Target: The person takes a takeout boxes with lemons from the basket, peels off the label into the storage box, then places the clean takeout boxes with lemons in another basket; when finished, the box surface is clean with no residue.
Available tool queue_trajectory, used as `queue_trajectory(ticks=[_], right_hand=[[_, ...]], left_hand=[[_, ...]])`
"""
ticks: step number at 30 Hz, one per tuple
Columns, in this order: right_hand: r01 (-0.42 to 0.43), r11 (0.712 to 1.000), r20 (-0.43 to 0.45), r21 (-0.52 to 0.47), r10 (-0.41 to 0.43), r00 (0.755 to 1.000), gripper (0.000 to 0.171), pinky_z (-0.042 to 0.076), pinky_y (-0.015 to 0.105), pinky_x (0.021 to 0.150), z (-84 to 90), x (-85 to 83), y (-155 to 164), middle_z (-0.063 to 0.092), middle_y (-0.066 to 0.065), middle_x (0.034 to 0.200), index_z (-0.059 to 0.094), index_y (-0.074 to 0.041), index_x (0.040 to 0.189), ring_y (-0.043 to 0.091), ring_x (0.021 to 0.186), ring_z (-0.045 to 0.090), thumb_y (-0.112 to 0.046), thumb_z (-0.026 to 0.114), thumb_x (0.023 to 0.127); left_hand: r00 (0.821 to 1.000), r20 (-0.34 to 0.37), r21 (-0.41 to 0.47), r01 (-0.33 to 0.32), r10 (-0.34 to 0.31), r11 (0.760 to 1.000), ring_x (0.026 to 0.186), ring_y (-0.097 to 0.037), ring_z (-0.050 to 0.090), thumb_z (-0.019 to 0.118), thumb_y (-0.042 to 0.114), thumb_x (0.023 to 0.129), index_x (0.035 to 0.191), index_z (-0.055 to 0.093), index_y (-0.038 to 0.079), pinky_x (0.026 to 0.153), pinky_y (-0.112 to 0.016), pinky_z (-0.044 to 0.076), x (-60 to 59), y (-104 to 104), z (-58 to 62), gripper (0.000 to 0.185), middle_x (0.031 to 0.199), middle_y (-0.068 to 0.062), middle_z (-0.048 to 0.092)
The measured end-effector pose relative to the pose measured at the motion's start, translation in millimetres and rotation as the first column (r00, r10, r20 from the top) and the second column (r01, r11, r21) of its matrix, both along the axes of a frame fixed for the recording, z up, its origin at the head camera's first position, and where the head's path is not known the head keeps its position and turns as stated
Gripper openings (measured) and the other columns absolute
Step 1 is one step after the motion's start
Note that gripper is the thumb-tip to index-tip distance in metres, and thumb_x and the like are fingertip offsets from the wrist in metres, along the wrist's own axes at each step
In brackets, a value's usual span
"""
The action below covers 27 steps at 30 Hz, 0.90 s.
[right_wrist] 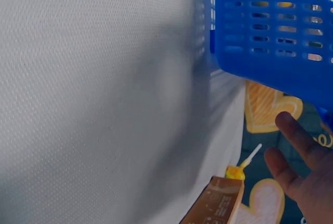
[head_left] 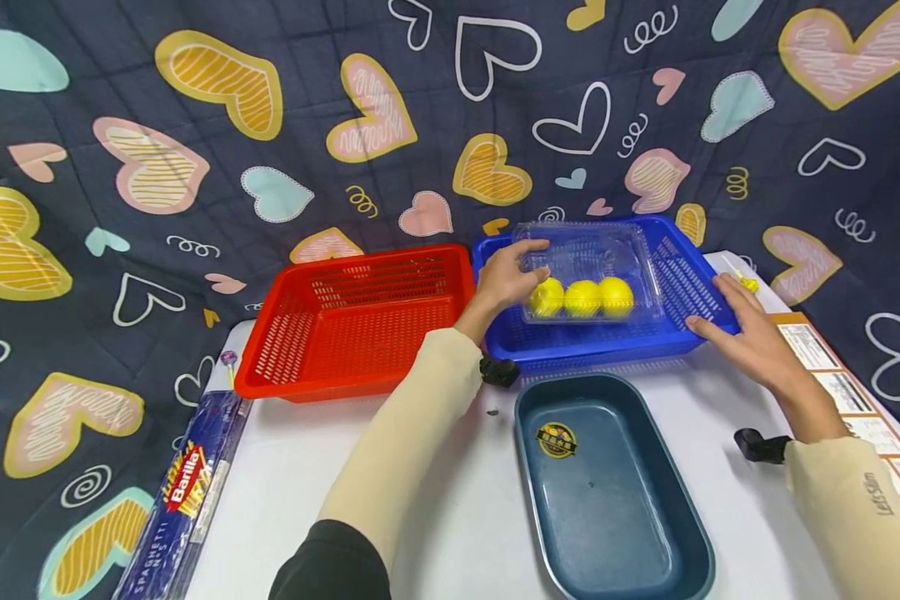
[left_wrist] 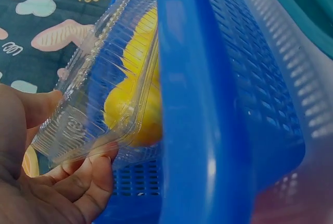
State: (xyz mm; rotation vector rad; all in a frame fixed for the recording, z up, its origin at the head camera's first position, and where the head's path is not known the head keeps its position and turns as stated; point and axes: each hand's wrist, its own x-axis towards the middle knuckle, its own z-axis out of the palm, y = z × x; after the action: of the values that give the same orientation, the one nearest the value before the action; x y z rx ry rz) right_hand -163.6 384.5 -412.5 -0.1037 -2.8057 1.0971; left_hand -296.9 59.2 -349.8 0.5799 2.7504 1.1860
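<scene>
A clear plastic clamshell box (head_left: pixel 588 262) with three yellow lemons (head_left: pixel 583 297) in it lies in the blue basket (head_left: pixel 682 275). My left hand (head_left: pixel 523 268) grips the box's left end, thumb above and fingers below. In the left wrist view the box (left_wrist: pixel 96 96) sits between my curled fingers (left_wrist: pixel 78 179) and thumb, behind the basket's rim (left_wrist: pixel 190 104). My right hand (head_left: pixel 723 308) lies with straight fingers against the basket's right front corner. The right wrist view shows its fingers (right_wrist: pixel 291 174) just below the basket wall (right_wrist: pixel 276 31).
An empty red basket (head_left: pixel 352 321) stands left of the blue one. A dark blue tray (head_left: pixel 607 492) sits in front on the white table (head_left: pixel 285 483). A spaghetti packet (head_left: pixel 187 496) lies at the left edge, a cardboard box (head_left: pixel 847 392) at the right.
</scene>
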Motion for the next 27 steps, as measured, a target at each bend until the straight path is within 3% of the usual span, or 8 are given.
queue_trajectory(ticks=[2, 7, 12, 16, 21, 27], right_hand=[[-0.001, 1.000, 0.000, 0.002, 0.001, 1.000, 0.087, 0.007, 0.076, 0.119, 0.5, -0.3, 0, -0.001, 0.022, 0.171, 0.007, -0.003, 0.163, 0.051, 0.156, 0.002, -0.042, 0.054, 0.101], [-0.003, 1.000, -0.001, -0.003, 0.003, 1.000, 0.087, 0.006, 0.076, 0.119, 1.3, 0.2, 1, -0.001, 0.022, 0.171, 0.007, -0.003, 0.163, 0.051, 0.156, 0.001, -0.042, 0.054, 0.101], [-0.007, 1.000, -0.005, -0.009, 0.007, 1.000, 0.087, 0.006, 0.075, 0.120, 1.5, 0.4, 1, -0.001, 0.022, 0.171, 0.007, -0.003, 0.163, 0.051, 0.156, 0.001, -0.042, 0.055, 0.101], [-0.003, 1.000, -0.005, -0.009, 0.003, 1.000, 0.088, 0.006, 0.075, 0.120, 2.5, 0.2, 1, -0.001, 0.022, 0.171, 0.008, -0.002, 0.163, 0.050, 0.156, 0.001, -0.041, 0.055, 0.101], [0.001, 1.000, 0.000, -0.013, -0.001, 1.000, 0.089, 0.007, 0.074, 0.120, 4.0, 0.3, -1, 0.000, 0.021, 0.171, 0.008, -0.003, 0.163, 0.049, 0.157, 0.001, -0.043, 0.056, 0.100], [0.003, 1.000, 0.003, -0.020, -0.003, 1.000, 0.089, 0.006, 0.074, 0.120, 3.6, 1.4, -1, 0.000, 0.022, 0.171, 0.008, -0.003, 0.163, 0.049, 0.157, 0.001, -0.043, 0.056, 0.100]], left_hand=[[1.000, 0.013, 0.004, 0.010, -0.010, 1.000, 0.069, -0.018, 0.069, 0.066, 0.030, 0.097, 0.144, 0.058, 0.032, 0.077, -0.032, 0.055, -0.6, 0, -0.4, 0.048, 0.117, -0.005, 0.072], [0.997, 0.006, -0.012, 0.078, -0.078, 0.997, 0.104, -0.022, 0.068, 0.069, 0.030, 0.096, 0.146, 0.057, 0.029, 0.094, -0.037, 0.057, -3.1, -5, -0.9, 0.051, 0.146, -0.002, 0.060], [0.996, -0.013, -0.116, 0.090, -0.092, 0.989, 0.113, -0.022, 0.065, 0.069, 0.040, 0.094, 0.147, 0.055, 0.031, 0.101, -0.041, 0.055, -5.5, -12, 0.5, 0.055, 0.147, -0.002, 0.059], [0.995, -0.031, -0.208, 0.083, -0.091, 0.975, 0.125, -0.024, 0.058, 0.068, 0.047, 0.094, 0.146, 0.055, 0.037, 0.113, -0.049, 0.041, -8.8, -14, 4.0, 0.055, 0.140, -0.003, 0.064], [0.994, -0.048, -0.257, 0.085, -0.101, 0.963, 0.133, -0.028, 0.051, 0.067, 0.049, 0.093, 0.144, 0.056, 0.038, 0.118, -0.059, 0.026, -14.5, -12, 7.9, 0.054, 0.137, -0.001, 0.066], [0.994, -0.044, -0.304, 0.081, -0.099, 0.949, 0.149, -0.035, 0.038, 0.066, 0.049, 0.094, 0.144, 0.056, 0.041, 0.122, -0.073, 0.001, -20.1, -10, 11.3, 0.051, 0.150, 0.003, 0.058]])
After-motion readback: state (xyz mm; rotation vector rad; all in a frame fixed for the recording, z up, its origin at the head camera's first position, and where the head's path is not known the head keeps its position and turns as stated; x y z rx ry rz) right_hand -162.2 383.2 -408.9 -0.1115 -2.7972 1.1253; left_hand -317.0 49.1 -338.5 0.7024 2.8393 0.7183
